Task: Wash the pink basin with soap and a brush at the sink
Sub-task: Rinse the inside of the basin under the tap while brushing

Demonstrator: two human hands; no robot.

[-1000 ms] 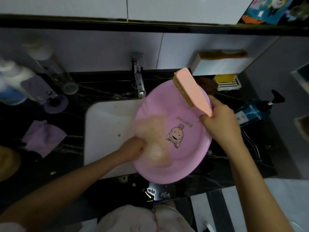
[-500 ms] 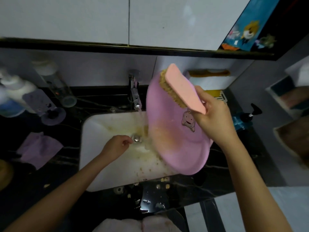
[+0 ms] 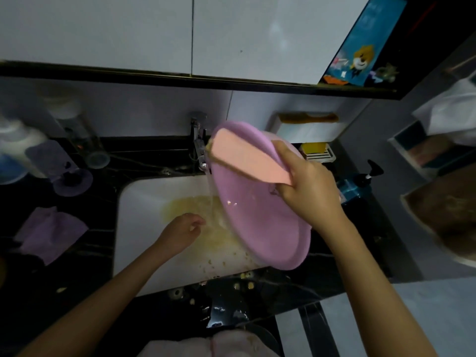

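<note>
Over sink (image 3: 144, 202), right grip (image 3: 309, 191) holds tilted basin (image 3: 257, 228), brush (image 3: 247, 158).

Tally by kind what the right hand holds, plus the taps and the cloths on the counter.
basin: 1
brush: 1
tap: 1
cloth: 1
Total: 4

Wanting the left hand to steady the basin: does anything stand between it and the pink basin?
Nothing solid. Only the water stream from the tap falls between the left hand and the tilted pink basin. The right hand grips brush and basin rim together.
</note>
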